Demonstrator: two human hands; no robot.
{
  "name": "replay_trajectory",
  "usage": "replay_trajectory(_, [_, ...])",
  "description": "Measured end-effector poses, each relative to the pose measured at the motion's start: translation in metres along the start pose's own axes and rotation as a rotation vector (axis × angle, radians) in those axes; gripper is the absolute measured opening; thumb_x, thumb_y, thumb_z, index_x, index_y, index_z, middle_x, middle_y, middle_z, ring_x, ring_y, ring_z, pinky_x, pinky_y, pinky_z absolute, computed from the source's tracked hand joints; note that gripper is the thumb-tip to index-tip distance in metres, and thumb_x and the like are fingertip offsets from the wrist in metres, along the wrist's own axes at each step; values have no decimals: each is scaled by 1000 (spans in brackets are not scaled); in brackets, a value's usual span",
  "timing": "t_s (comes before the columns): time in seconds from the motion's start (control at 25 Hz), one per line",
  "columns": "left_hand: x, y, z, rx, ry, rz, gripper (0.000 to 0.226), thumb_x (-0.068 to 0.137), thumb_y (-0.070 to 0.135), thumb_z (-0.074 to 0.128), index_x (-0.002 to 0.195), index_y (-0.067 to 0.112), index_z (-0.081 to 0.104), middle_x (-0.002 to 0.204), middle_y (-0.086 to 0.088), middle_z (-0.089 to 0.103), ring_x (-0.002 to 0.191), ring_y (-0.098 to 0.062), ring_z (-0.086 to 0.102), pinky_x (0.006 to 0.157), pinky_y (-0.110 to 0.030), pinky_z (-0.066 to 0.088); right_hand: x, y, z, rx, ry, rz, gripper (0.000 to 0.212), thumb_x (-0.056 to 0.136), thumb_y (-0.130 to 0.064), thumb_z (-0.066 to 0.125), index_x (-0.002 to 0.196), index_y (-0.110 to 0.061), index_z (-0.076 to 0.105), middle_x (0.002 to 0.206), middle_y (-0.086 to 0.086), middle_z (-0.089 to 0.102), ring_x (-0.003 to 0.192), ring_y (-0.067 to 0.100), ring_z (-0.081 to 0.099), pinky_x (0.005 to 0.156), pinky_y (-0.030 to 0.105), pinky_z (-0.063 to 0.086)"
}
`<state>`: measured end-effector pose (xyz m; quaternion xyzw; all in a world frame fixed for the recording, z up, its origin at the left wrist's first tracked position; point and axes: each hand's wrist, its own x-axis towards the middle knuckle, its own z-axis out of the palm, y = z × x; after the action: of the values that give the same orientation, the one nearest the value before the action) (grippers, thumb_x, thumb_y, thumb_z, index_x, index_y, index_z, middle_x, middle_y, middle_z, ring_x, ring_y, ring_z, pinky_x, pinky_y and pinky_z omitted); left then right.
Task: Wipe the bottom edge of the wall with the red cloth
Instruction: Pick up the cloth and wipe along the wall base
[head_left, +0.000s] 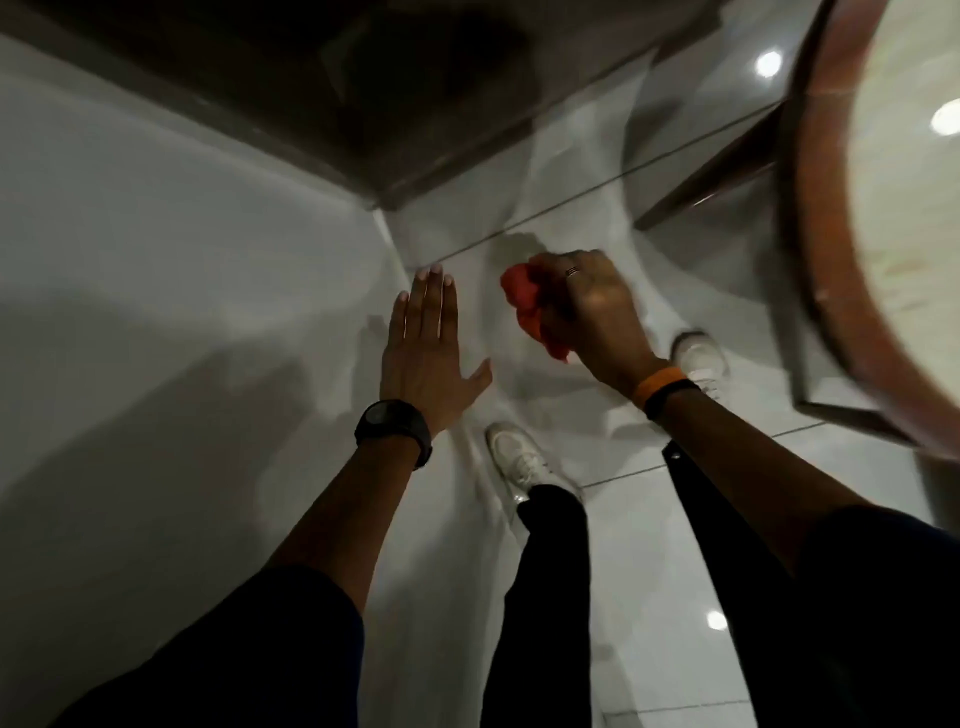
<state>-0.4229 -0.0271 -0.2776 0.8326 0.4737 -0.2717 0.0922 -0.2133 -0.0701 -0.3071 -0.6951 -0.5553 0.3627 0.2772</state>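
Note:
My right hand (592, 306) grips a bunched red cloth (530, 306), held above the white tiled floor, a little right of the wall. My left hand (426, 348) is open with fingers straight and together, flat against the lower part of the pale wall (182, 260). The wall's bottom edge (441, 332) runs from the corner down toward my left shoe. The cloth is apart from that edge, roughly a hand's width to its right. A black watch is on my left wrist, an orange and black band on my right.
A round table with a dark wooden rim (831, 234) fills the right side, its base bar (711, 171) on the floor. A dark wooden panel (363, 93) closes the corner at the top. My white shoes (519, 457) stand on the glossy floor tiles (649, 571).

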Motion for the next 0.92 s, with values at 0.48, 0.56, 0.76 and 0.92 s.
replay_trajectory(0.48, [90,-62,174,637,-647,36,116,89,80,39,159,1,-10,166,-20,-14,156,-35,-11,127,-46,-4,22,129,325,151,-409,198,34,97,-5,50,128,-3,62,123,23,62,114,40,56,100,49,49])
replay_trajectory(0.56, [107,-65,179,672,-644,56,116,89,80,40,159,2,-9,166,-21,-13,156,-35,-10,127,-47,-4,33,128,347,321,-332,304,39,96,0,47,133,-6,59,128,21,62,117,38,59,103,51,50])
replay_trajectory(0.76, [131,-69,198,728,-628,117,104,95,74,29,159,0,-8,166,-22,-12,155,-36,-10,127,-48,-4,31,99,387,621,-411,522,66,99,-40,46,157,-16,26,165,14,24,151,31,27,126,48,24])
replay_trajectory(0.92, [133,-78,211,758,-627,130,103,95,74,27,159,0,-8,166,-21,-13,155,-36,-11,127,-48,-4,17,106,409,569,-440,550,78,104,-49,43,161,-25,-4,169,0,-18,157,18,-11,125,40,4])
